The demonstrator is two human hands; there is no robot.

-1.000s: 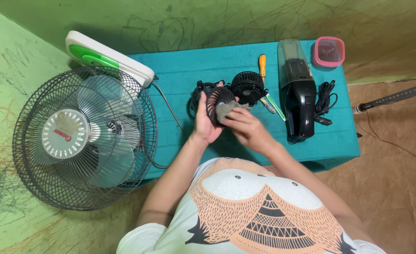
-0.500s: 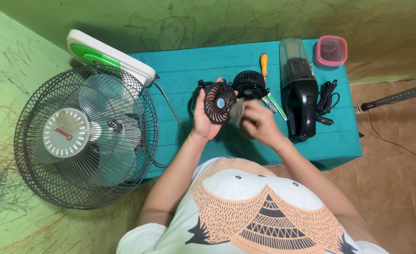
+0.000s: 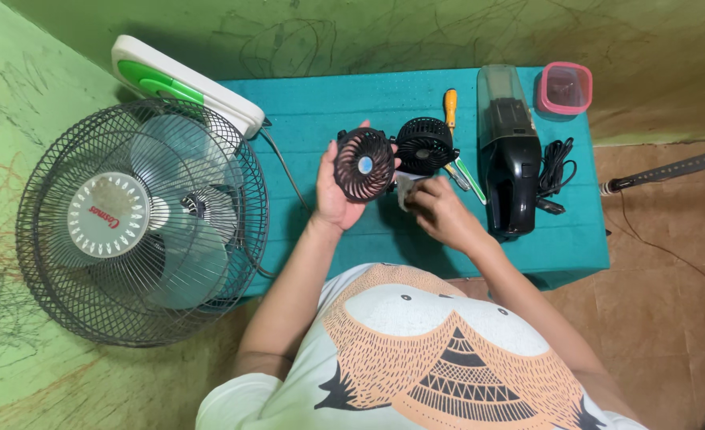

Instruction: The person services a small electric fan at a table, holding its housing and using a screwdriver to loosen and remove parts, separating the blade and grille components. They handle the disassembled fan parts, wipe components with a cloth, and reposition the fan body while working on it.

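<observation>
- The left hand [image 3: 336, 195] has a full grip on a small black round fan [image 3: 364, 164], palm behind it and fingers wrapped round the rim, held up just above the teal surface [image 3: 329, 119].
- The right hand [image 3: 442, 213] is pinched shut on a small pale piece [image 3: 405, 189]. Can't tell what it is, too small. If that pinch loosens, my guess is it drops onto the surface or off the front edge to the floor.
- A second small black fan [image 3: 424, 146] sits right beside the held one, nearly touching. Easy to bump over with a knuckle.
- An orange-handled screwdriver [image 3: 450, 105] and a green-handled tool [image 3: 469, 175] lie just past the right hand, so a careless sweep could roll them.
- The black handheld vacuum [image 3: 509, 159] and its coiled cord [image 3: 558, 166] crowd the right side, a snag risk for the wrist.
- The big floor fan [image 3: 141, 219] stands close to the left elbow, so pulling back fast might knock it.
</observation>
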